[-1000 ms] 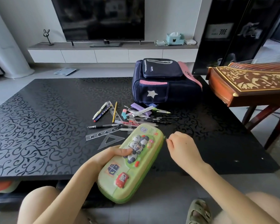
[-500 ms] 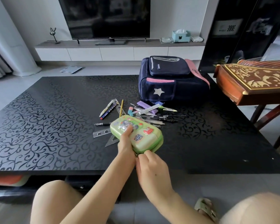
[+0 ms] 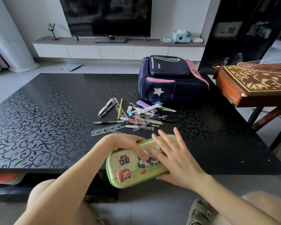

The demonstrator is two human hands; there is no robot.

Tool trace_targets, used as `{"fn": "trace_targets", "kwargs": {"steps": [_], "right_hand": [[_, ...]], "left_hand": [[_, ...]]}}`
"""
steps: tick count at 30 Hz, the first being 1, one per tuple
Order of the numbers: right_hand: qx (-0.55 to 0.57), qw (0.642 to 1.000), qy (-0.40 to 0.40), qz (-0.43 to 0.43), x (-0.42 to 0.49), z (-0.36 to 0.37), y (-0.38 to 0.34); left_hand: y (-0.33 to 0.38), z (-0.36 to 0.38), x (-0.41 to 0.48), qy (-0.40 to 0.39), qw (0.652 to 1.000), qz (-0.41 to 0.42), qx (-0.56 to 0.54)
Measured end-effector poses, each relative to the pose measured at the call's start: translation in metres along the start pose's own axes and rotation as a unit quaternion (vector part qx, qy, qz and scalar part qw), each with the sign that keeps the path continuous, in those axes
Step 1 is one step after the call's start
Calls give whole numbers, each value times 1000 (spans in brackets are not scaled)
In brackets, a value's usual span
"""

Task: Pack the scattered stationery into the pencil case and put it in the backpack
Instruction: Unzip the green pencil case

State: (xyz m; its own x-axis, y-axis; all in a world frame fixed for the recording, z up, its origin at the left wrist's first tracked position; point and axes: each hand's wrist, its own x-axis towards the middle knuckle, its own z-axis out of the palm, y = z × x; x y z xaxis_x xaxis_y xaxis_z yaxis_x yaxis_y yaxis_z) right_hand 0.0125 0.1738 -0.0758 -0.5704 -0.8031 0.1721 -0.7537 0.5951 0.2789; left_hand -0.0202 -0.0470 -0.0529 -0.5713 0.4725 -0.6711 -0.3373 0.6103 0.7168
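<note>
The green pencil case (image 3: 125, 169) with panda and TV pictures lies closed at the table's front edge, partly overhanging it. My left hand (image 3: 120, 143) grips its far long side, thumb on the lid. Across the right half of the lid lies my right hand (image 3: 177, 161), fingers straight and spread, thumb along the near edge. Scattered pens, pencils, erasers and clear rulers (image 3: 136, 117) lie just beyond the case. The navy and pink backpack (image 3: 169, 78) with a white star lies behind them, zipped shut.
The black patterned table (image 3: 47, 119) carries everything. A carved wooden zither (image 3: 253, 83) on a stand juts in at the right. Behind are a TV console (image 3: 117, 46) and a dark cabinet (image 3: 243, 30). My knees and a sandal show below.
The case came back from beside the stationery to the front edge and turned lengthwise. My right hand left the zipper end and now lies spread over the lid.
</note>
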Motion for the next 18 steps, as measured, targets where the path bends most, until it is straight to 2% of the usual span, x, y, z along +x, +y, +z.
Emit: {"fn": "trace_targets", "kwargs": {"steps": [4,6,8,10,14,16,18], "right_hand": [[53,999,1,-8,-1,23,9],[70,997,-16,5,4,34,17],[90,993,-61,40,9,42,26],[106,986,-110,68,12,48,36],[233,939,-224,114,18,36,59],[303,920,-198,150,25,25,75],[325,916,-145,185,35,18,92]], "left_hand": [[12,0,16,8,998,-23,62],[14,1,23,84,988,-4,126],[11,3,27,184,962,32,201],[1,4,27,238,943,41,230],[-27,5,16,254,955,63,138],[-34,2,6,299,949,92,30],[-37,-2,2,356,927,103,-50]]}}
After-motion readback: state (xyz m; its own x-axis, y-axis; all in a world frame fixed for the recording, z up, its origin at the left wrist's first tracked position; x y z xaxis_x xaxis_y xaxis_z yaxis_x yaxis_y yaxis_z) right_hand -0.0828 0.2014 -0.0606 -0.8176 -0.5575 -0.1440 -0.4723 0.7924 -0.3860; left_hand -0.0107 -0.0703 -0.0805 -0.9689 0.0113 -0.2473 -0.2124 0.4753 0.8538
